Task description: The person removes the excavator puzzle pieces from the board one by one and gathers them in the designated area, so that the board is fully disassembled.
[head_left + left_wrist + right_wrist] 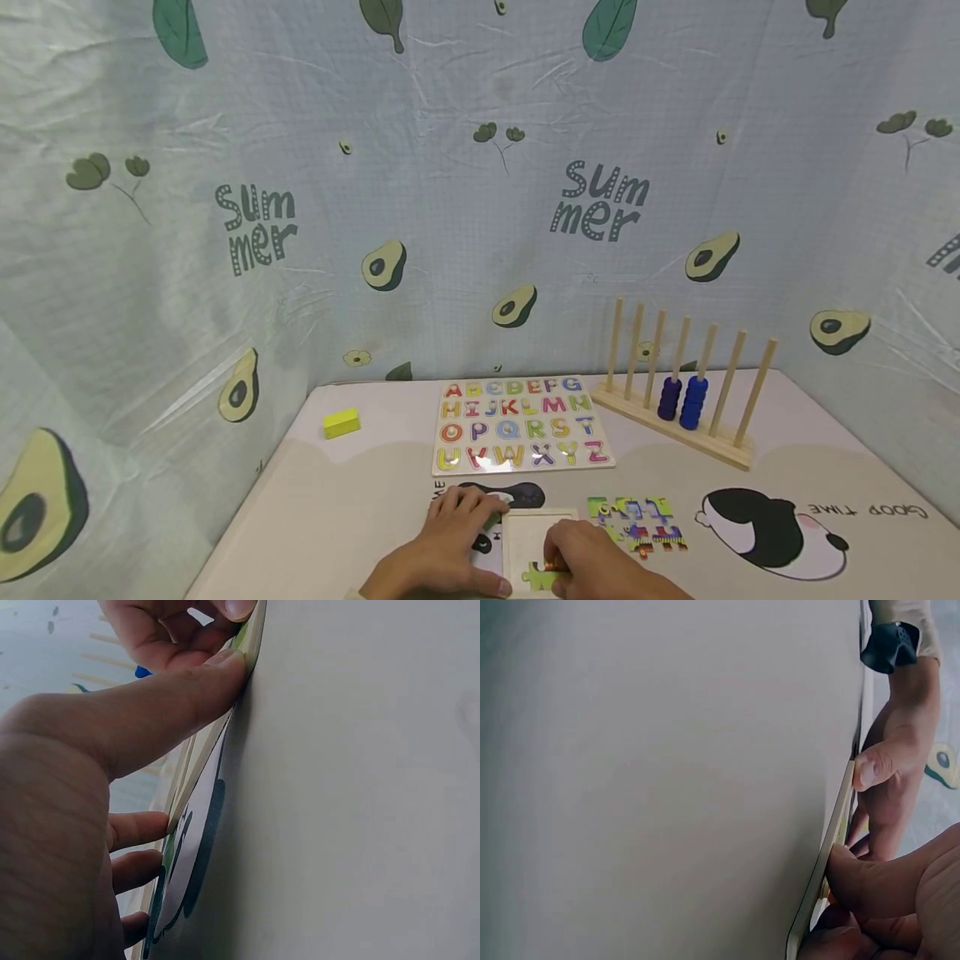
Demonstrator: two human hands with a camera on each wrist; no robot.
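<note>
A shallow wooden puzzle tray (pixel 522 537) lies at the near side of the table. My left hand (pixel 450 537) steadies its left side, thumb at the near corner and fairly straight fingers along the edge. In the left wrist view the left thumb (pixel 191 697) presses the tray's rim. My right hand (pixel 588 557) is over the tray's near right part, fingers bent, pinching a yellow-green jigsaw piece (pixel 534 577) that lies in the near part of the tray. The fingers hide part of that piece. Several loose colourful jigsaw pieces (pixel 637 521) lie right of the tray.
Behind the tray lies an alphabet board (pixel 525 427) with coloured letters. A wooden peg rack (pixel 675 421) with blue rings on two pegs stands at the back right. A yellow block (pixel 341 423) sits at the back left. A patterned curtain (pixel 450 192) hangs behind the table.
</note>
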